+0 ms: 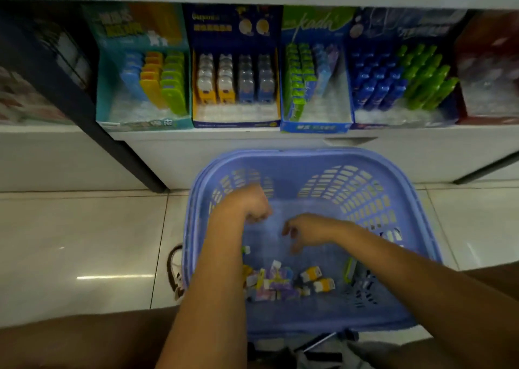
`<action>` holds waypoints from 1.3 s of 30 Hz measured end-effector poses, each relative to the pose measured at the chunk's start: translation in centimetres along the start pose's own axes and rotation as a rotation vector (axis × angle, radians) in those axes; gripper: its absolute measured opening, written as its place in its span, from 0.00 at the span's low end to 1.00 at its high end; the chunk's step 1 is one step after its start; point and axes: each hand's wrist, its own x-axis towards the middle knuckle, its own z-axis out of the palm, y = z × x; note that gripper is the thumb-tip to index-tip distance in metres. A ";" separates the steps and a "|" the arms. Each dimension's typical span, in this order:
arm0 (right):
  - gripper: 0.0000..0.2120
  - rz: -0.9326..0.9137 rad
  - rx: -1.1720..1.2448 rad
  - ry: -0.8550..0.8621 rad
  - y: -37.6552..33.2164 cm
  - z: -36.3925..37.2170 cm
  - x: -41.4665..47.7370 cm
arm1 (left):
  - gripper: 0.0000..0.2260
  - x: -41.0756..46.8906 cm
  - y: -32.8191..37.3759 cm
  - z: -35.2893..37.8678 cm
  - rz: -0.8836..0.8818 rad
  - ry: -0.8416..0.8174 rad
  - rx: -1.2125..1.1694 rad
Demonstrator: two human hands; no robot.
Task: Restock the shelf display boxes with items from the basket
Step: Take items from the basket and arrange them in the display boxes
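**Picking step: both your hands are down in the basket [309, 155] on the floor.**
Your left hand [250, 205] is balled with its fingers tucked under, and I cannot tell whether it holds anything. Your right hand [306, 231] hangs empty, its fingers loosely bent, above the small packets [280, 283] heaped at the basket's near side. Next, pinch one packet and match it to the display boxes [236, 123] on the far shelf [224, 137]. Only "kada" can be read, on the green-topped box [314, 127]; the other print is blurred.

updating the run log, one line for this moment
left hand: curled, contents unclear | right hand: relaxed, empty | both in basket | items: heaped near end | display boxes: part filled
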 end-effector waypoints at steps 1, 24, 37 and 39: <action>0.28 0.011 0.041 -0.046 0.7 1.4 0.6 | 0.11 0.9 -0.3 1.9 -0.022 -0.043 0.099; 0.15 -0.165 0.096 -0.029 4.2 6.3 4.8 | 0.14 6.4 -4.7 13.1 -0.151 -0.130 0.061; 0.10 -0.134 0.738 0.374 3.7 -4.3 -1.5 | 0.07 3.8 -2.1 3.5 -0.011 -0.040 -0.780; 0.09 -0.230 0.806 0.476 2.1 -7.0 -3.7 | 0.06 2.3 -1.5 0.5 0.050 -0.048 -0.832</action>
